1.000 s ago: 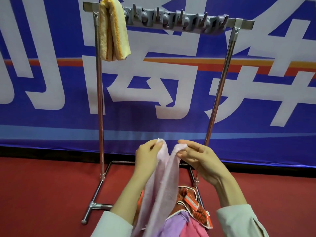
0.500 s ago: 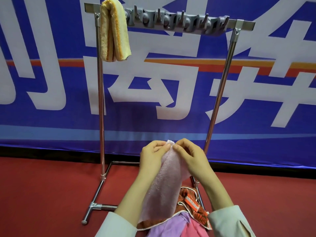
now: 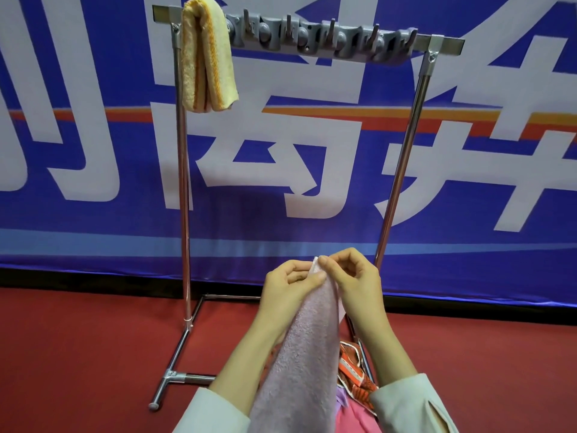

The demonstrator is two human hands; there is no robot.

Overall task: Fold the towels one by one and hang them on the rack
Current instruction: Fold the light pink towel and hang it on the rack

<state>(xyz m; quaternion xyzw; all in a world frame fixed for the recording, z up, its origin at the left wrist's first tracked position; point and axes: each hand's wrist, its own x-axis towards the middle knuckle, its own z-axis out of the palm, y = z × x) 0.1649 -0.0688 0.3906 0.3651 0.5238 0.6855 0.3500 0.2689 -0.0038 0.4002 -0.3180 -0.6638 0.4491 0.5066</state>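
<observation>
Both hands are up together at the top edge of the pale pink towel (image 3: 299, 364) – the left hand (image 3: 287, 295) pinches it between thumb and fingers, and the right hand (image 3: 352, 285) nips the same edge with thumb and forefinger. The towel is fluffy terry, doubled over, and hangs narrow and long in front of the rack (image 3: 184, 182). A folded yellow towel (image 3: 207, 57) with orange stripes is draped over the left end of the top bar, beside the grey hook strip (image 3: 318, 35). Behind is a blue banner (image 3: 93, 214) with huge white characters – cropped, not readable whole. The tag on the orange cloth (image 3: 352, 367) is too small to read.
</observation>
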